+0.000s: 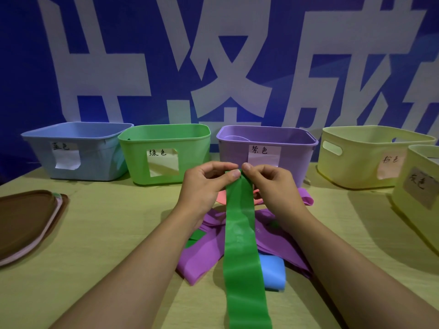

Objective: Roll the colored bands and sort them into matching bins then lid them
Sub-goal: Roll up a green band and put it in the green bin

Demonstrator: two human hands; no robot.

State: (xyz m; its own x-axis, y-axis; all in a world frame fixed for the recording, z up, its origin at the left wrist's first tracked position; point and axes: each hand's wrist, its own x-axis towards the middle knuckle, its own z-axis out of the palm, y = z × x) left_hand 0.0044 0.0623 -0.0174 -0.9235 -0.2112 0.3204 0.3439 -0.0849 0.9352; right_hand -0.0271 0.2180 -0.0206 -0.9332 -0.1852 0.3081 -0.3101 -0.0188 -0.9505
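Pinched in both hands, the green band (242,233) looks smooth, glossy, rubbery. Beyond the hands, the purple bin (267,153) is matt plastic with a paper label (263,155).

Left hand (204,184) and right hand (273,184): both bare, no gloves, rings or watch. Forearms bare up to the frame edge; no sleeve visible. Fingernails short, unpainted

In front of me the table (99,224) spreads out pale yellow-green with a faint wood grain. Behind it, across the whole back of my view, hangs a deep blue banner (28,67) — huge white characters (228,67) run over it, cut off at the top and sides.
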